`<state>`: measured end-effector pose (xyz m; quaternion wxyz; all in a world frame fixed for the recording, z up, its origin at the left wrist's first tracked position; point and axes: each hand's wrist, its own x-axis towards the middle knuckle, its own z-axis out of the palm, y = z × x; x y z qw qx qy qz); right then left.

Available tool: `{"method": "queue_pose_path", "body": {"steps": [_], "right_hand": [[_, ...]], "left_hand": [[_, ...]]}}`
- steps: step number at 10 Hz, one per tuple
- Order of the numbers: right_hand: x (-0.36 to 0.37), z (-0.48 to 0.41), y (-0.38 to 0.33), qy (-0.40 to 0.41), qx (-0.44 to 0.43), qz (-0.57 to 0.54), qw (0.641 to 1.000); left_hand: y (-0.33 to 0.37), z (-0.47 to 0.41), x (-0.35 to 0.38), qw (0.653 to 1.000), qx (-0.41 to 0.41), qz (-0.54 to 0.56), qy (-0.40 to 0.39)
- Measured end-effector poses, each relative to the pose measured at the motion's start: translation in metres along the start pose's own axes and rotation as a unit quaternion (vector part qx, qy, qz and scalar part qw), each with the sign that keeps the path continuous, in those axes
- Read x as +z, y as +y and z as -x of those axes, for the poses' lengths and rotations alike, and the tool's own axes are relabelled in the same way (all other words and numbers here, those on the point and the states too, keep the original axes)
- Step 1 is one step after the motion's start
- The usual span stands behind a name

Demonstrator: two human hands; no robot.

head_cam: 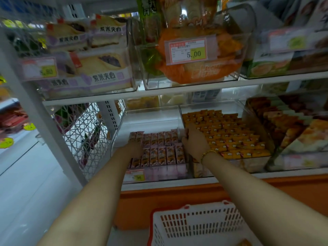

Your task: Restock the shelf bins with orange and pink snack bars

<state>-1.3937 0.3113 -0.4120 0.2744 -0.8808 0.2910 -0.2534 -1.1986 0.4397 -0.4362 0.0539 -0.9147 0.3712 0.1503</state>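
Pink snack bars (160, 148) stand in rows in a clear shelf bin (150, 112) on the lower shelf. Orange snack bars (229, 135) fill the clear bin (213, 105) to its right. My left hand (135, 148) rests palm down on the left end of the pink rows. My right hand (194, 141), with a gold bracelet at the wrist, sits at the divider between the two bins, its fingers curled against the right end of the back pink row. Whether it holds a bar is hidden.
A white and red shopping basket (195, 226) stands below at the front, with one orange item at its bottom edge. Upper shelf bins hold bread packs (99, 68) and an orange bag (198, 68). More snack packs (284, 125) sit at the right. A white mesh side panel (85, 132) is at the left.
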Motion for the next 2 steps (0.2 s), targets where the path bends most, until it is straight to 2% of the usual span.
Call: {"method": "queue_pose_path", "body": {"steps": [1,2], "right_hand": [[-0.002,0.003,-0.002,-0.045,0.000,0.045,0.998],[-0.005,0.000,-0.009,-0.075,0.026,0.085,0.993]], "left_hand": [[-0.002,0.014,0.001,0.999,-0.001,0.036,0.009],[0.010,0.048,-0.009,0.990,0.005,0.119,0.073]]}}
